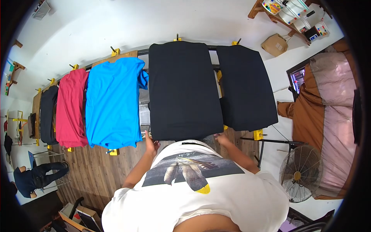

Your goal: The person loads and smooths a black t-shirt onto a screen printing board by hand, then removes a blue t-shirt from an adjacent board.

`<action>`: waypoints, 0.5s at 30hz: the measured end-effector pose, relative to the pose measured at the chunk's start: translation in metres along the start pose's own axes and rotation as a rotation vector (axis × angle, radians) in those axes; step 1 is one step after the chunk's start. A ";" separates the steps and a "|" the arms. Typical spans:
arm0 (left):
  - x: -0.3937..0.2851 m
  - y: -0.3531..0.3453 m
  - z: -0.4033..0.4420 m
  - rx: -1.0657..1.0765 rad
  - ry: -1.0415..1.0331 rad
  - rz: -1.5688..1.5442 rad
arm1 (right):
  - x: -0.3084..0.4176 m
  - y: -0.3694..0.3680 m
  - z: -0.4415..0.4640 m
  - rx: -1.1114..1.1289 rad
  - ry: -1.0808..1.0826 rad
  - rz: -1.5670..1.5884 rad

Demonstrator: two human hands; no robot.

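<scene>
A black T-shirt (185,89) lies stretched flat over a board straight in front of me, its lower edge close to my body. My left hand (152,144) is beside its lower left corner, one finger stretched upward and the others loosely bent. Just off the lower right corner is my right hand (222,139), its fingers slightly bent and apart. Neither hand shows anything held. To the right, a second black T-shirt (247,89) covers the neighbouring board. A bright blue T-shirt (113,102) hangs wrinkled over the board on the left.
Further left are a red shirt (72,108) and a dark shirt (48,114) on boards. A standing fan (300,174) is at the right, near a brown and pink curtain (332,100). Another person (38,176) is at the far left. Paint containers (291,11) sit on a wall shelf.
</scene>
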State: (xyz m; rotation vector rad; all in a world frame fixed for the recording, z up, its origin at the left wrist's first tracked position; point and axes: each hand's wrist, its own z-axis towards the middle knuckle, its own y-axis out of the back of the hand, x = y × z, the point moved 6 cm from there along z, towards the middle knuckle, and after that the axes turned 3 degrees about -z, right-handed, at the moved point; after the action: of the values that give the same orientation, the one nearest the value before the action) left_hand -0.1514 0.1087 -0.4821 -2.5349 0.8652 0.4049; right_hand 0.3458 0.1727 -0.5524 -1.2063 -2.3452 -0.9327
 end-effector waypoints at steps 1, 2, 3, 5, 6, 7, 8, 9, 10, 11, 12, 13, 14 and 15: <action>0.004 -0.002 -0.008 0.031 0.022 -0.045 | -0.002 -0.005 -0.007 -0.001 -0.003 0.003; 0.006 -0.005 -0.014 0.032 0.024 -0.040 | 0.005 -0.016 -0.014 0.077 0.129 0.056; 0.005 -0.007 -0.022 -0.009 -0.030 0.045 | 0.020 -0.026 -0.028 0.155 0.262 0.110; 0.004 -0.004 -0.026 -0.045 -0.084 0.137 | 0.057 -0.031 -0.064 0.165 0.274 0.167; 0.000 -0.002 -0.022 -0.042 -0.156 0.124 | 0.082 -0.031 -0.082 0.177 0.290 0.219; -0.003 0.000 -0.019 -0.037 -0.227 0.109 | 0.097 -0.032 -0.093 0.170 0.290 0.223; -0.003 0.002 -0.016 -0.032 -0.227 0.113 | 0.104 -0.034 -0.100 0.171 0.216 0.243; -0.005 0.003 -0.015 -0.009 -0.227 0.091 | 0.106 -0.036 -0.102 0.172 0.144 0.263; -0.006 0.003 -0.014 0.013 -0.227 0.069 | 0.111 -0.037 -0.101 0.167 0.144 0.267; -0.004 0.004 -0.014 0.013 -0.225 0.072 | 0.114 -0.037 -0.103 0.158 0.130 0.278; 0.002 0.008 -0.015 -0.020 -0.172 0.058 | 0.115 -0.039 -0.105 0.150 0.115 0.289; 0.004 0.008 -0.018 -0.053 -0.121 0.043 | 0.117 -0.041 -0.107 0.150 0.114 0.291; 0.010 0.019 -0.009 -0.053 -0.121 0.044 | 0.118 -0.040 -0.109 0.125 0.087 0.347; 0.027 0.040 0.015 -0.004 -0.075 0.053 | 0.119 -0.038 -0.110 0.101 0.061 0.401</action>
State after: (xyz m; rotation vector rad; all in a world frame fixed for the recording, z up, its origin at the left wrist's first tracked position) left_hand -0.1586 0.0739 -0.5183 -2.4872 0.9054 0.5153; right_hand 0.2458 0.1507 -0.4206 -1.5057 -1.9710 -0.6935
